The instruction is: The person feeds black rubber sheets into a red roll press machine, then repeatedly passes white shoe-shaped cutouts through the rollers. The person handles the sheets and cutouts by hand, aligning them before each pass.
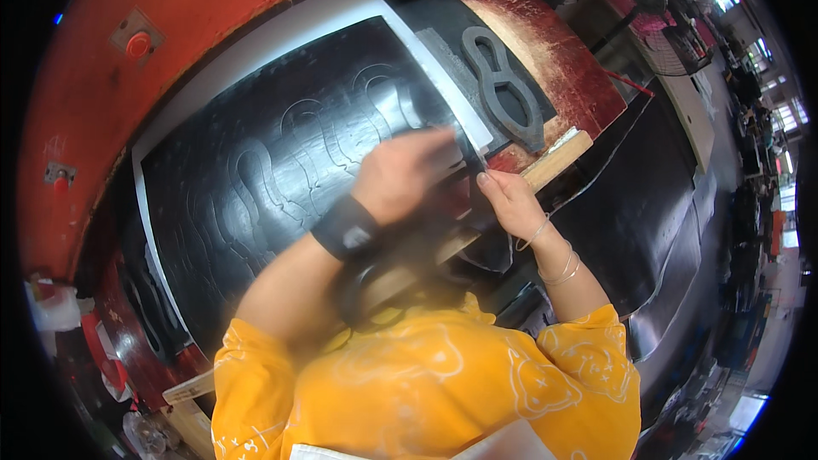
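A shiny black sheet [247, 136], marked with several long curved outlines, lies on a white board [281, 40] in front of me. My left hand [400, 175], with a black band [345, 228] round its wrist, is over the sheet's near right part. It is smeared by motion, so its fingers cannot be read. My right hand [511, 204] is closed in a pinch, thumb on top, at the sheet's near right corner. Right of the board, a thick grey two-looped frame [532, 115] rests on a dark plate.
A red machine beam [204, 0] curves across the far side, bearing a red push button [138, 44]. Beneath the plate is a worn red surface [562, 43] with a wooden strip [558, 159] along it. More black sheeting [630, 230] lies to the right; a fan [673, 43] stands beyond.
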{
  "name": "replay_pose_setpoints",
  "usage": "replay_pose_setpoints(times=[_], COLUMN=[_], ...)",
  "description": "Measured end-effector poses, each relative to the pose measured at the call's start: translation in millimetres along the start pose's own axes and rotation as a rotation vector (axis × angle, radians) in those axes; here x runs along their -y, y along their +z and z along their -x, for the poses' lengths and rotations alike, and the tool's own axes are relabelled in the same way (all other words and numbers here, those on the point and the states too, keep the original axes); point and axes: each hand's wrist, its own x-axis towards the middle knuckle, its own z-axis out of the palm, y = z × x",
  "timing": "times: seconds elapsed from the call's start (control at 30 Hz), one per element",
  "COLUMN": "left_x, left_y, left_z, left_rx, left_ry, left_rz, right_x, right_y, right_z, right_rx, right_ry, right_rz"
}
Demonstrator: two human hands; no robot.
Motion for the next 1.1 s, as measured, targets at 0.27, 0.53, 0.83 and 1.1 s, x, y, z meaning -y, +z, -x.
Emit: replay_pose_setpoints(times=[0.27,0.53,0.83,1.1], left_x=[24,-16,-15,-22], left_y=[-178,-56,-90,-206], left_z=[-4,77,42,89], left_rx=[-0.644,0.377,-0.178,-0.236], left_ry=[0.079,0.162,-0.509,0.022], left_rz=[-0.15,-0.329,0.051,-0.138], right_x=[29,38,60,94], right_y=[-18,31,24,70], right_z=[7,-50,-24,-23], right_rx=[-0.33,0.71,0.423,0.766], right_ry=[-0.15,0.089,-0.026,-0.189], right_rz=[0.081,-0.592,0.019,0.057])
